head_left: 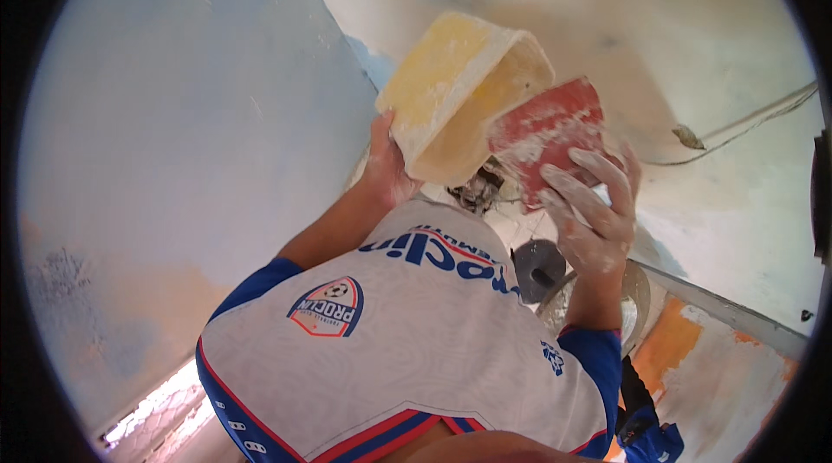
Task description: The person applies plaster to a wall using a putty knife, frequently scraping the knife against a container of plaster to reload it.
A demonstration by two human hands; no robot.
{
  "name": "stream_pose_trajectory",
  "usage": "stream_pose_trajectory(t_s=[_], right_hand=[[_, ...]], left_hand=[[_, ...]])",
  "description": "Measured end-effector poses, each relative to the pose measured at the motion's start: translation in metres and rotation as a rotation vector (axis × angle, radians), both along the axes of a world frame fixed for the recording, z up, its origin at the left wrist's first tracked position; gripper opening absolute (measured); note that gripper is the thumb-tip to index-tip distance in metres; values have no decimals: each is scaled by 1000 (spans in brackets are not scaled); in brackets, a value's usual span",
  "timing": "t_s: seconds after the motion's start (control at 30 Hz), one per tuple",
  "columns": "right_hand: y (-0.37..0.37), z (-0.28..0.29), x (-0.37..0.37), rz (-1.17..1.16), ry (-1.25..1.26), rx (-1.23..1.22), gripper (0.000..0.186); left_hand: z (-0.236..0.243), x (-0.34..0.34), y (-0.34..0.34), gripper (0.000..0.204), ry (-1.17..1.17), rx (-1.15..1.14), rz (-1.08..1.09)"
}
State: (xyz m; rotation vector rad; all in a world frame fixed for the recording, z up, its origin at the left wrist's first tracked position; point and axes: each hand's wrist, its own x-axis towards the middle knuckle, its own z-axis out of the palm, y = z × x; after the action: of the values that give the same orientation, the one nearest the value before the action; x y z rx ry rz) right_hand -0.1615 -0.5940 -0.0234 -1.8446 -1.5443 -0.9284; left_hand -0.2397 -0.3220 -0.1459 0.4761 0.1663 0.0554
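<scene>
A cream-yellow plastic container (438, 73), tilted and smeared with white paste, is held in my left hand (386, 155), whose fingers grip its lower left side. Just right of its open mouth, my right hand (594, 207) grips a red flat spreader (542, 112) streaked with the same white material. The fingers of my right hand are coated white and curl over the spreader. The inside of the container is pale, and I cannot make out how much paste is in it.
Blotchy painted walls (147, 160) surround me, one with orange patches low right (672, 333). A cable (728, 144) runs along the right wall. Below are a dark grey round object (537, 259), a larger round container behind my right arm (633, 298) and blue cloth (650, 441).
</scene>
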Motion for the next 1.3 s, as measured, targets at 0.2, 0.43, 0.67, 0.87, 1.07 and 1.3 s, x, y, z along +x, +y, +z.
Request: stream_pose_trajectory(t_s=[0.2, 0.43, 0.67, 0.87, 1.07, 1.3], right_hand=[[-5, -5, 8, 168, 41, -260, 18], [-15, 5, 27, 201, 168, -386, 15], [-7, -11, 39, 202, 274, -435, 13], [6, -20, 48, 254, 252, -370, 13], [3, -18, 17, 260, 231, -189, 13], [5, -40, 16, 13, 308, -6, 20]], left_hand=[[3, -7, -45, 79, 3, -151, 5], [-16, 10, -82, 80, -52, -114, -37], [-13, 22, -88, 78, -85, -128, 3], [-4, 18, -83, 77, -63, -136, 44], [-12, 14, -78, 75, 16, -193, 144], [-24, 34, -67, 74, -40, -202, 23]])
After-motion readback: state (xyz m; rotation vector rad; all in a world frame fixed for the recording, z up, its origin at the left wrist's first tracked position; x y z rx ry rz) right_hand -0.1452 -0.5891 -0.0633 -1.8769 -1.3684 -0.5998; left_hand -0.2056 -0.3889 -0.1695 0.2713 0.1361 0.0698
